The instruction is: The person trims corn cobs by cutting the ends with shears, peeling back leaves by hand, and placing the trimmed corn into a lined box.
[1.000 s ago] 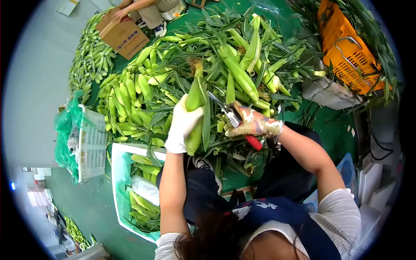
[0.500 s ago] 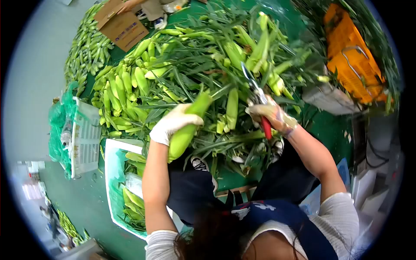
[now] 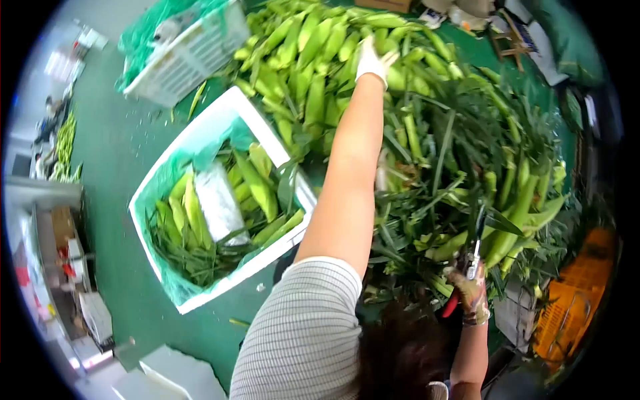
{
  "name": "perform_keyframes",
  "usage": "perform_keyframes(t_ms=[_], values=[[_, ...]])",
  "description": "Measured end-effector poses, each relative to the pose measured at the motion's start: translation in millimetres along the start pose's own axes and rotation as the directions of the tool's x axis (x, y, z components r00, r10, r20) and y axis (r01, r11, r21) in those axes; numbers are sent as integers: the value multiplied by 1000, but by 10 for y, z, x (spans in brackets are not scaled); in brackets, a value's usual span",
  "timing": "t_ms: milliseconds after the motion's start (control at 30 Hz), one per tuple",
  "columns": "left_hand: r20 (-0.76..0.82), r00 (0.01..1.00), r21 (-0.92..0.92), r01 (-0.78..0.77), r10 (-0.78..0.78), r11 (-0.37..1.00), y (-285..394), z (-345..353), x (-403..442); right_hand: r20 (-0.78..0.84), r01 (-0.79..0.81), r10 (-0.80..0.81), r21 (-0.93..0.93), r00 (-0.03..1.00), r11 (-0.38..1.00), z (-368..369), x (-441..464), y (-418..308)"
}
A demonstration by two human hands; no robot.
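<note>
My left hand [image 3: 374, 65], in a white glove, is stretched far out over a pile of green corn ears [image 3: 319, 40]. Its fingers are spread, and I see no ear gripped between them; husked ears lie right beside and under it. My right hand [image 3: 471, 292], in a stained glove, is closed round pruning shears [image 3: 475, 257] with a red handle, blades pointing away from me. Beyond the blades lie corn stalks with long leaves [image 3: 513, 230]. Cut leaves [image 3: 440, 143] cover the heap between both hands.
A white foam box [image 3: 163, 288] lined with green plastic holds corn ears and a silvery pack. Behind it stands a white basket [image 3: 193, 67] with green netting. An orange crate [image 3: 577, 293] sits at the right. White boxes [image 3: 180, 373] stand at lower left.
My left hand has moved forward to the corn pile and let go of the ear it held. The view has swung left. My right hand still grips the shears.
</note>
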State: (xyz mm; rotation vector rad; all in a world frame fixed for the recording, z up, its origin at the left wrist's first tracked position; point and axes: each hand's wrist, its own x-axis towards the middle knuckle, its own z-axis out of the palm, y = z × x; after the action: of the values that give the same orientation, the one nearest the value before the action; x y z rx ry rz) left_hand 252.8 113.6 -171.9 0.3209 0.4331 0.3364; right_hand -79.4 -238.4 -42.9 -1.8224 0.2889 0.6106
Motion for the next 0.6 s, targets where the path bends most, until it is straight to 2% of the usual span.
perform_keyframes(t_ms=[33,67,100,133,167,200,233,267,300,333,367,433,467,500,533,567,600], values=[[55,981,-106,189,-184,976,200,8,-71,33,-48,47,20,998,999,-14,83,79],[349,930,171,55,-113,984,414,-119,-238,30,-70,68,65,997,995,2,103,83],[360,931,551,-268,65,790,902,-228,-915,35,-56,55,55,998,997,22,120,103],[359,902,829,-426,240,361,1406,-315,-1632,37,-32,30,51,999,998,65,183,109],[316,879,732,-465,357,497,1658,-697,-1807,49,2,-1,-18,999,1000,70,240,143],[107,880,842,-327,462,429,2000,-1131,-2050,10,-20,21,-58,1000,998,79,266,185],[112,723,911,-349,682,220,2238,-1786,-2171,9,-11,11,-75,1000,997,126,272,161],[122,596,976,-219,794,15,2426,-2346,-2275,7,-2,3,-92,1000,996,184,256,137],[147,624,865,295,767,-407,2497,-2562,-2411,17,-4,4,-33,1000,999,237,261,159],[-35,758,894,315,651,-318,2579,-3124,-2311,38,12,-13,17,999,1000,291,268,176],[-150,786,939,303,600,-161,2536,-3290,-2181,50,29,-30,23,998,999,326,284,226],[-373,801,927,334,468,169,2448,-3355,-2023,74,56,-54,-18,996,998,403,284,228],[-483,737,870,347,472,349,2309,-3259,-1992,71,74,-74,4,995,997,428,270,265],[-476,746,874,343,466,344,2318,-3250,-1999,95,13,-19,61,995,998,486,189,188],[-532,721,810,282,444,513,2342,-3219,-1983,121,-46,31,119,992,992,533,116,106],[-585,701,714,206,408,669,2335,-3170,-1944,114,14,-13,-10,993,1000,476,148,211],[-527,715,782,197,459,591,2414,-2857,-2112,75,115,-112,-35,991,993,479,128,279]])
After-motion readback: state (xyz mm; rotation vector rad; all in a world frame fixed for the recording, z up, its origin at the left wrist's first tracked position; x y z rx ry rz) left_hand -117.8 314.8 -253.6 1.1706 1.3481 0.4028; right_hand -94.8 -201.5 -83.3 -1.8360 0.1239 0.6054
